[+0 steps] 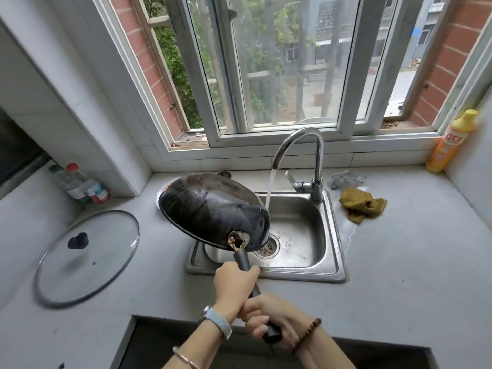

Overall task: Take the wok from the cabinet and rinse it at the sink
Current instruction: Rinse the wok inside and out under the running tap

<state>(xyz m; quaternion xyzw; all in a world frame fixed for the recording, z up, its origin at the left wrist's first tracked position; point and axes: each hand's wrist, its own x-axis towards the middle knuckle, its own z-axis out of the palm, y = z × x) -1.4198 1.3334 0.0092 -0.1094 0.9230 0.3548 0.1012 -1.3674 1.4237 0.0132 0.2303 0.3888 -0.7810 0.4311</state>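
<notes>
Grey kitchen counter [399,262] under a window. Steel sink [334,235]; faucet [298,145] running. Wok [210,206] is tilted over the sink's left side, dark underside up, right rim meeting the water. Left hand [234,282] wraps the handle nearer the pan; right hand [266,315] wraps its end. Glass lid [87,259] lies flat at left.

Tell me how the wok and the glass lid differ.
The wok is black and opaque; the glass lid is see-through. The wok is held tilted over the sink by left hand and right hand; the lid lies flat on the counter, untouched. Both are round.
</notes>
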